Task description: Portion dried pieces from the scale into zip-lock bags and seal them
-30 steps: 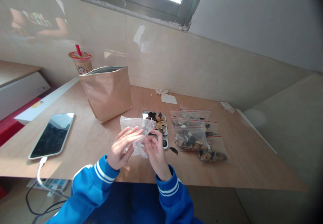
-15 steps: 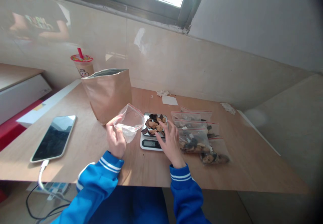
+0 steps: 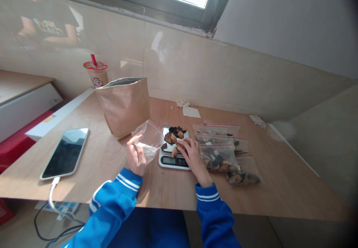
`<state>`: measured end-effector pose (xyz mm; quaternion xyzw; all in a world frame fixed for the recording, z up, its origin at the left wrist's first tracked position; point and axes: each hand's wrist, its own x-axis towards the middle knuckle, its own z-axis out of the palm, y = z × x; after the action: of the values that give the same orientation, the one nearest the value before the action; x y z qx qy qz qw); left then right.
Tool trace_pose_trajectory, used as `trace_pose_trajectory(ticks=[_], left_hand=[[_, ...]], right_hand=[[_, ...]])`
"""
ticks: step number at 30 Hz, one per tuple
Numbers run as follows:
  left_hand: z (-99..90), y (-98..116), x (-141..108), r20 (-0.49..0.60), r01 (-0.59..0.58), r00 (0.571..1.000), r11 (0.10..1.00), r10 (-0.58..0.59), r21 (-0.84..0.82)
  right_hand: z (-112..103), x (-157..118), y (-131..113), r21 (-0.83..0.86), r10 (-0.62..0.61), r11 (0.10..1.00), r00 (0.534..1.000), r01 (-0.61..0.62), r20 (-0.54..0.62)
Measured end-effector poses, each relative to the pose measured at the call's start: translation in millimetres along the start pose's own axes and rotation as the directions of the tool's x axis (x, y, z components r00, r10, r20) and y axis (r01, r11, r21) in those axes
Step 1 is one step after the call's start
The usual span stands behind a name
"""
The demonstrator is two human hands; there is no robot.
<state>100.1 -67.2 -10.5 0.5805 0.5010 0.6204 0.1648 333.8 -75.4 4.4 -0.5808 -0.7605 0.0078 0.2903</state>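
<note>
Zip bag (image 3: pixel 148 140): clear, open at the top, nothing visible inside, held up just left of the scale (image 3: pixel 173 162).

Left hand (image 3: pixel 136 157): fingers (image 3: pixel 133 141) curled partly shut, pinching the bag's lower part.

Right hand (image 3: pixel 195 161): on the scale's right side, fingers (image 3: pixel 183 143) bent and resting among the dried chips (image 3: pixel 173 137); whether they grip a chip, I cannot tell.

Scale display: lit, digits too small to read.

Filled bags (image 3: pixel 219 153): overlapping, just right of the scale.

Paper pouch (image 3: pixel 124 108): upright, behind and left of the scale.

Phone (image 3: pixel 65 153): flat on the desk (image 3: pixel 89 186), well left of the scale.

Risks: chips near the pan's edge could slide onto the desk if the fingers push them; hand pressure on the pan could skew the reading; the soft bag mouth could sag and let chips miss it.

Change: since the previous frame, the right fingers have moved nearer the pan's front edge, and a chip now lies there. The bag stays close to the scale.
</note>
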Motion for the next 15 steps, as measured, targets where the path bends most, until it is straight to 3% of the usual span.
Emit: trace_pose_trajectory(ticks=[10, 15], left_hand=[[-0.3, 3.3, -3.3, -0.002, 0.028, 1.0, 0.994, -0.029, -0.105], [-1.0, 3.4, -3.7, 0.004, 0.047, 0.999, 0.994, -0.047, -0.101]], right_hand=[[-4.8, 13.9, 10.8, -0.023, -0.083, 0.996, 0.994, 0.085, 0.073], [1.7, 10.4, 11.4, 0.017, -0.059, 0.998, 0.998, 0.059, -0.004]])
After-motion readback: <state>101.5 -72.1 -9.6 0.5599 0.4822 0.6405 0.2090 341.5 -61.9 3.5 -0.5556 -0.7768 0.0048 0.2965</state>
